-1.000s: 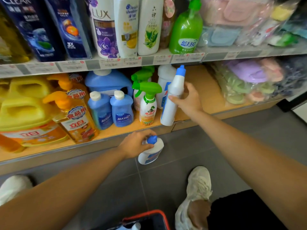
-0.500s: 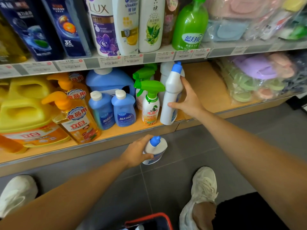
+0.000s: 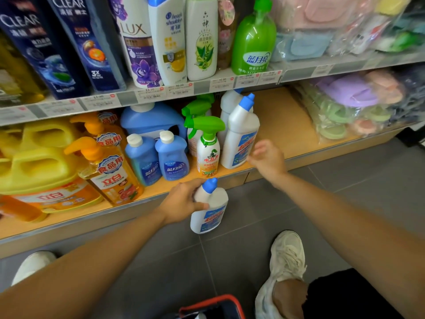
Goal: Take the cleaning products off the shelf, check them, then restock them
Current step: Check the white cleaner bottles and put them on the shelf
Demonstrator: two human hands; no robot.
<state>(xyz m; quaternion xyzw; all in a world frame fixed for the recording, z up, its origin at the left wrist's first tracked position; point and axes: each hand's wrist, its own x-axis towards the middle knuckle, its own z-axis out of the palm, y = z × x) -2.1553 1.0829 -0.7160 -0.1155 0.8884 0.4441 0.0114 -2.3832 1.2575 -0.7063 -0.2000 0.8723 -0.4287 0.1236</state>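
Fingers [image 3: 195, 183] of the left hand [image 3: 181, 201] curl round the shoulder of the held bottle [image 3: 210, 217], white with a blue cap, carrying it upright just below the shelf [image 3: 322, 151] edge, likely ready to go up next. The right hand [image 3: 268, 160] hangs spread and empty just beside the shelved bottle [image 3: 240, 139], a twin standing at the front by the green sprayer [image 3: 208, 153]; blur hides whether they touch.
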